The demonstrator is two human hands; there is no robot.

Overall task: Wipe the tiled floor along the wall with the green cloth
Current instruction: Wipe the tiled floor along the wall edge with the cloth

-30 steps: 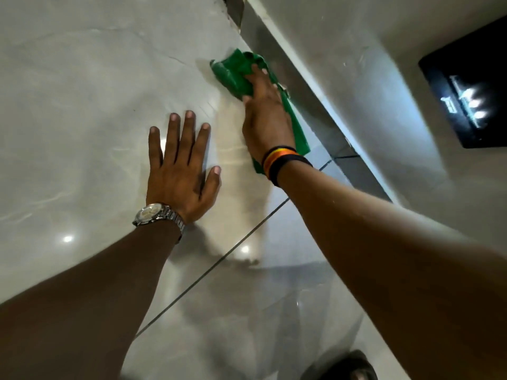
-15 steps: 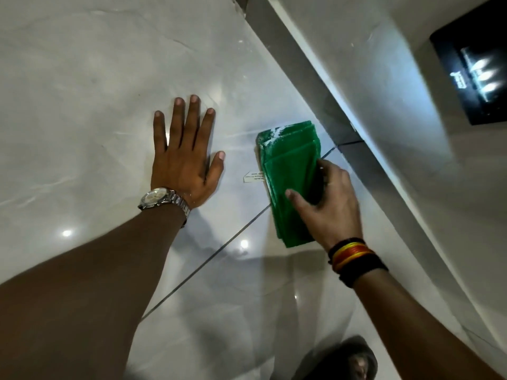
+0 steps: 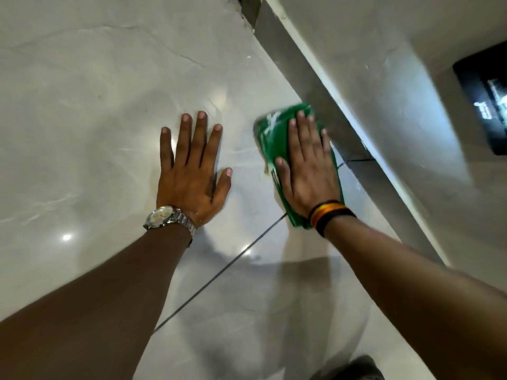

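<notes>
A folded green cloth [image 3: 270,138] lies flat on the glossy pale tiled floor [image 3: 109,91], close to the grey skirting of the wall [image 3: 315,86]. My right hand [image 3: 308,171] presses down on the cloth with fingers stretched out, covering most of it; white streaks show on the cloth's far left corner. My left hand [image 3: 192,171], with a metal watch on the wrist, rests flat on the tile to the left of the cloth, fingers spread, holding nothing.
A dark grout line [image 3: 227,267] runs diagonally between the tiles under my right wrist. The white wall [image 3: 411,119] rises on the right, with a black glossy panel [image 3: 485,105] set in it. A dark shape [image 3: 354,368] sits at the bottom edge.
My right hand had pulled the cloth back from the far wall edge and gripped its side; now it lies flat on top of the cloth, pushed forward again. My left hand stays planted.
</notes>
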